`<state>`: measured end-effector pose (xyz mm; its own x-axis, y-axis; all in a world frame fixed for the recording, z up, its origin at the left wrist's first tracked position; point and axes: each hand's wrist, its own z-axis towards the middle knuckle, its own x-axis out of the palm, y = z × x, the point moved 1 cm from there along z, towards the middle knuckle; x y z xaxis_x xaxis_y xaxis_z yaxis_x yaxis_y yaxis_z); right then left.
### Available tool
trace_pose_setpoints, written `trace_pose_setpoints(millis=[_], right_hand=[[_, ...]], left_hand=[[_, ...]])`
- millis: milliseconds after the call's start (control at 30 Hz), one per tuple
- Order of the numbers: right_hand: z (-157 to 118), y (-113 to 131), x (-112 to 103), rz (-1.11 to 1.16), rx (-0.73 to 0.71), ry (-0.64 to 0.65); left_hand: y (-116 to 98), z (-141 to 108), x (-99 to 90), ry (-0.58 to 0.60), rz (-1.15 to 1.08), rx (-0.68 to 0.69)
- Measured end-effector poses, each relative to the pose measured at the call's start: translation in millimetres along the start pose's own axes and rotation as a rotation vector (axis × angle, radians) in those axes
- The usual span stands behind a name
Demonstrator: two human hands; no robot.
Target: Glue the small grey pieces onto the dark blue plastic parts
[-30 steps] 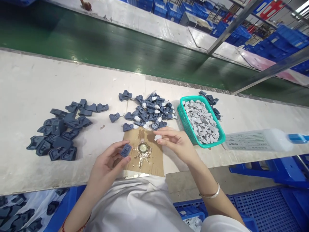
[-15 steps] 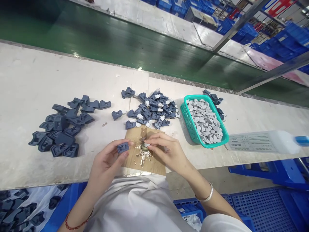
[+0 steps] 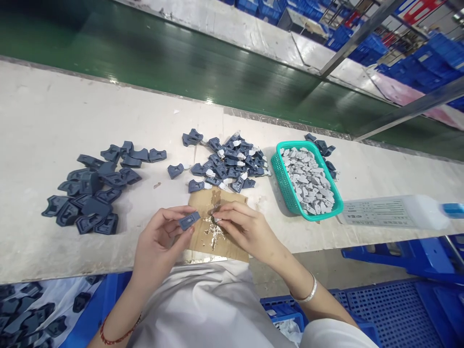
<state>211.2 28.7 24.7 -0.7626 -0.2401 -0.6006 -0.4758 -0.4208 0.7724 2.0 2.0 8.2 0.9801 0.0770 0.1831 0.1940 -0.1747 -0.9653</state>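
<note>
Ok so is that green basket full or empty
The green basket looks nearly full: pale grey pieces spread wall to wall inside, hiding its floor.

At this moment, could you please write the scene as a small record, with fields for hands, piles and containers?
Left hand: holds one dark blue-grey block
Right hand: pinches one small whitish piece over a stained brown cardboard sheet
Left pile: dark blue-grey moulded pieces on the white tabletop
Middle pile: similar dark pieces among white bits
Container: green, perforated plastic basket holding many grey-white chips
Bottle: translucent white plastic bottle with blue cap, lying on its side
</note>
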Motion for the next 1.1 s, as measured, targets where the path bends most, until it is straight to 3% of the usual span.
trace_pose_setpoints(millis=[100, 233, 400, 867, 1100], right_hand=[[1.1, 2.5, -2.0, 0.126, 0.107, -0.084], [4.0, 5.9, -1.7, 0.483, 0.385, -0.234], [9.3, 12.4, 10.1, 0.834, 0.520, -0.252], [12.1, 14.7, 22.6, 0.878, 0.500, -0.228], [10.5, 14.9, 26.6, 0.793, 0.523, -0.225]], left_hand=[[-1.3, -1.4, 1.4, 0.015, 0.020, -0.058], [0.9, -2.1, -0.5, 0.119, 0.097, -0.023], [1.1, -8.0, -0.4, 0.087, 0.133, 0.009], [1.4, -11.0, 0.6, 0.073, 0.163, 0.006], [7.6, -8.0, -4.8, 0.175, 0.239, 0.046]])
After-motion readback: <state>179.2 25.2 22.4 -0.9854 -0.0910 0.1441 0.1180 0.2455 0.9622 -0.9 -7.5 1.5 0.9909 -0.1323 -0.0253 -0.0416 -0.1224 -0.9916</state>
